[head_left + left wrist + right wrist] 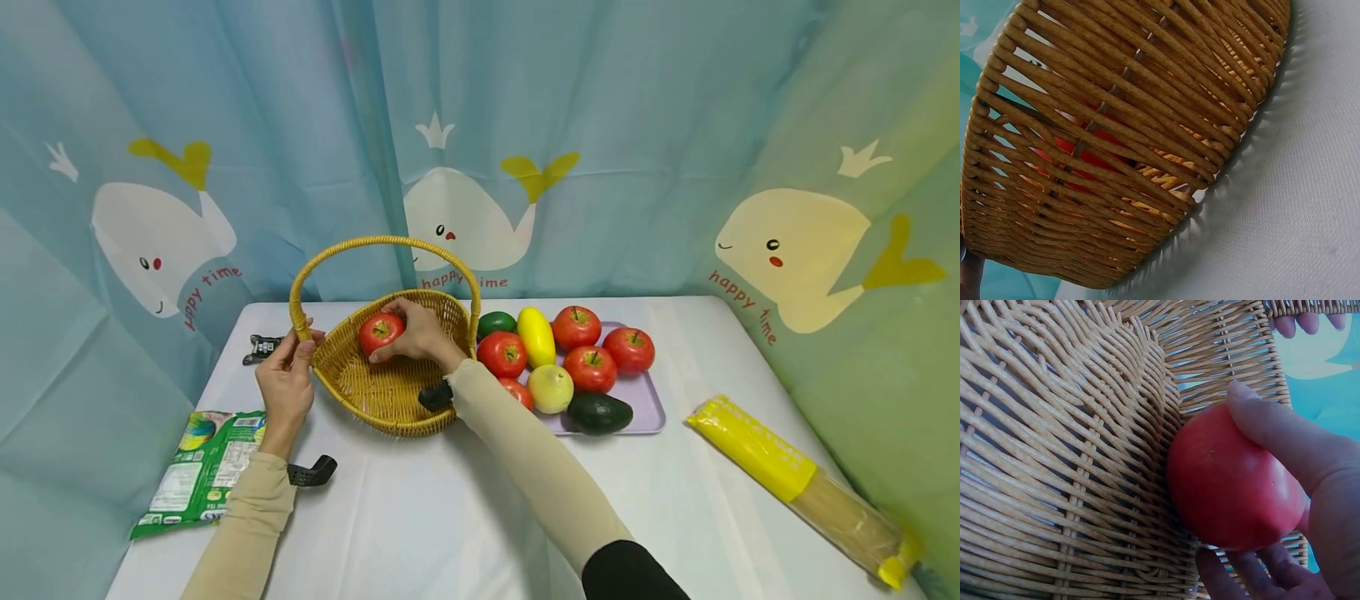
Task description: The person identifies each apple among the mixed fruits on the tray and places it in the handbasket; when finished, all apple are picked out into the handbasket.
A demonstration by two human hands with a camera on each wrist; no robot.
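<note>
A yellow-brown wicker basket [390, 392] with a tall arched handle [386, 240] stands on the white table. My left hand [287, 385] grips the foot of the handle at the basket's left rim. Inside the basket, my right hand [416, 335] holds a red apple [380, 332] between thumb and fingers. The right wrist view has the apple [1229, 481] close against the woven wall [1085, 444], thumb over one side and fingers below. Through the slats in the left wrist view, red shows behind the basket's side [1147, 112].
Right of the basket, a lilac tray [651, 408] bears several red apples [590, 369], a yellow fruit [536, 337], a pale round fruit [551, 389] and an avocado [599, 413]. A green snack bag [202, 471] lies left, a yellow noodle packet [795, 479] right. Curtains [637, 125] surround the table.
</note>
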